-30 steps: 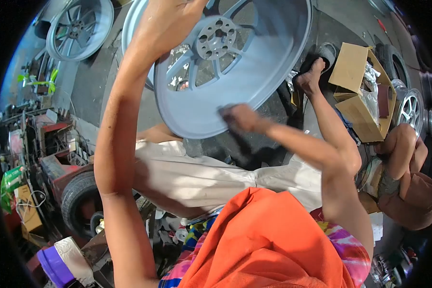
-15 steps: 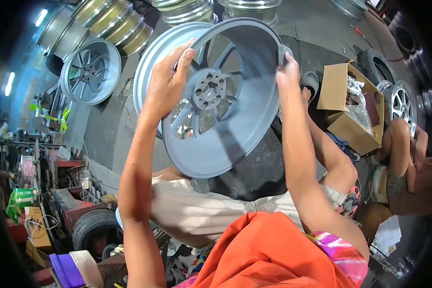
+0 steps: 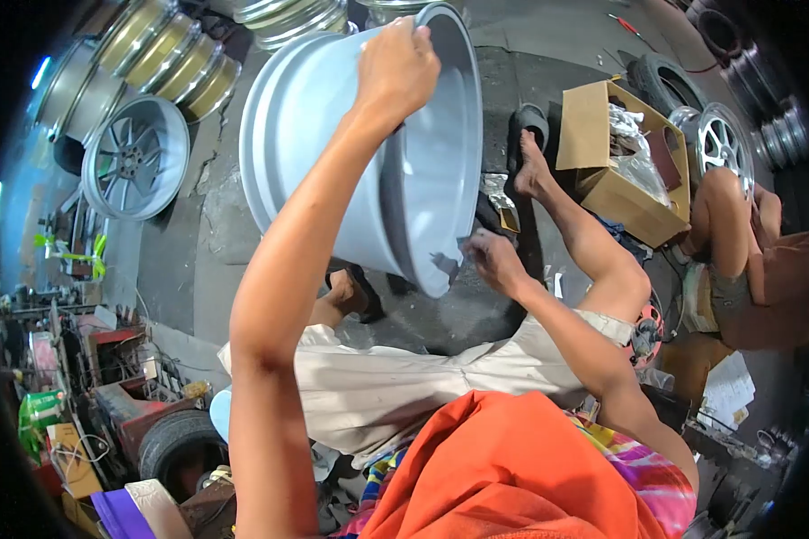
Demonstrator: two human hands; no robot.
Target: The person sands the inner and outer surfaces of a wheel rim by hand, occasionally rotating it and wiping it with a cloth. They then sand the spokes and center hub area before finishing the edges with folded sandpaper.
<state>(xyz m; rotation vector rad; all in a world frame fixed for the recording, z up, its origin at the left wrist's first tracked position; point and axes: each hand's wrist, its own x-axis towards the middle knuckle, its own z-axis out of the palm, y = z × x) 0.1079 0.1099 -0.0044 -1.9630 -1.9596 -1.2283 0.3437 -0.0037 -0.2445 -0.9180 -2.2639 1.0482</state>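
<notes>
L hand (image 3: 397, 67) is closed tight on the top edge of the big gray wheel (image 3: 333, 144), held up over the legs, turned side-on. R hand (image 3: 494, 260) pinches a small gray pad (image 3: 447, 262) vs. the wheel's low edge. Cardboard box (image 3: 593, 135) sits nearby on the floor.

**Wheel rim turned edge-on**

The grey wheel rim (image 3: 368, 153) has been rotated, so its barrel is shown instead of the spokes. The left hand (image 3: 395, 67) has been shifted onto the top edge; the right hand (image 3: 493, 259) has been lowered to the bottom lip.
</notes>
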